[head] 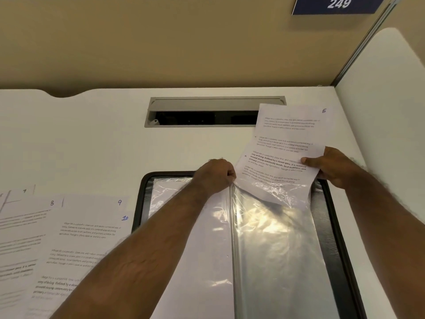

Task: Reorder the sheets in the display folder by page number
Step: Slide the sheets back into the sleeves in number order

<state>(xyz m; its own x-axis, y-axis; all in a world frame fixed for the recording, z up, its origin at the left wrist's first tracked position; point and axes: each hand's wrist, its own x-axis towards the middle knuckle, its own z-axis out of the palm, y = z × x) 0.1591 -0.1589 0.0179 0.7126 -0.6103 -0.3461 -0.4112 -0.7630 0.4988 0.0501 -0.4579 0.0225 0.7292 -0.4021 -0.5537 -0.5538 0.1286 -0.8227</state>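
We have the display folder (331,226) lying open on the white desk (92,146) in front of us, black cover down, its clear sleeves facing up. Our left hand (216,176) is closed in a pinch on the top edge of the right-hand plastic sleeve (276,238), holding its mouth open, while our right hand (331,166) grips the right edge of the sheet marked 6 (287,153), thumb on the printed face and fingers curled behind it. The bottom of that sheet sits just inside the sleeve's mouth and the rest stands clear above it, tilted to the right; from one view we cannot tell whether it is going in or coming out. To our left a fanned stack of loose sheets (69,238) rests on the desk, with handwritten numbers 7, 8, 9 and 10 showing at the corners, so we judge the work to be somewhere in the middle: several pages are out of the folder and not yet filed. The left-hand sleeve (184,261) appears to hold a white page, but glare and our forearm hide any number on it. The stack runs off the frame's left edge, so its full count is unknown, and the printed text is too small to read.
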